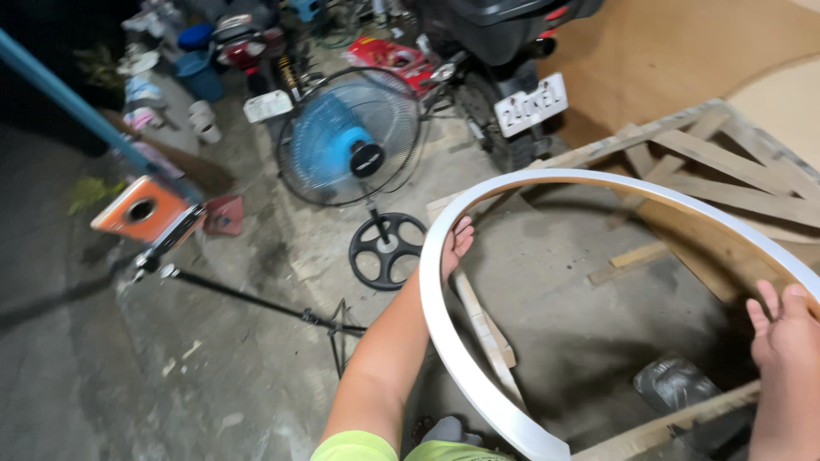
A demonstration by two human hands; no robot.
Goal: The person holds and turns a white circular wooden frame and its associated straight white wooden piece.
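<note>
Hands brace a bent white strip (478, 213) that arcs above the concrete floor (256, 358): left hand (458, 243) pressed flat against its inner curve, right hand (781, 329) spread open on its far end. Beyond the strip stand a blue pedestal fan (350, 141) and a motorbike (504, 51); wooden frames (717, 171) lie beneath it.

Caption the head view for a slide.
Both hands, left hand and right hand, press against a curved white strip above a wooden frame, standing fan behind.
</note>
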